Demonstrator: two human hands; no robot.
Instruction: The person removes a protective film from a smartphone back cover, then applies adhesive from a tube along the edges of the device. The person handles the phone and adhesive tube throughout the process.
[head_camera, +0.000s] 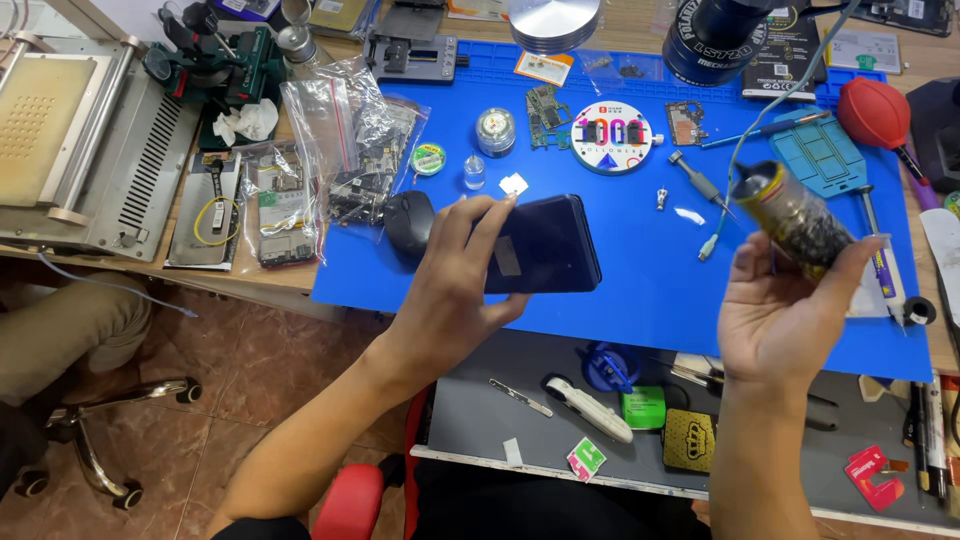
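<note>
A dark smartphone (540, 245) is gripped by the left hand (450, 290); a clear jar (795, 215), probably of screws, is pinched by the right hand (785, 315) and should be kept level.

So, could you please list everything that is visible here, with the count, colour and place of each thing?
work mat: 1, blue, covers the bench
smartphone: 1, dark blue, above the mat, in the left hand
clear jar of small parts: 1, yellow band, in the right hand
computer mouse: 1, black, at the mat's left edge
plastic bags of parts: several, clear, left of the mat
circuit boards: 2, green and brown, far part of the mat
air blower: 1, red, far right
screwdriver: 1, grey, mid mat
machine: 1, beige, far left
lower tray: 1, grey, holds small tools
left hand: 1, grips the phone
right hand: 1, grips the jar
</note>
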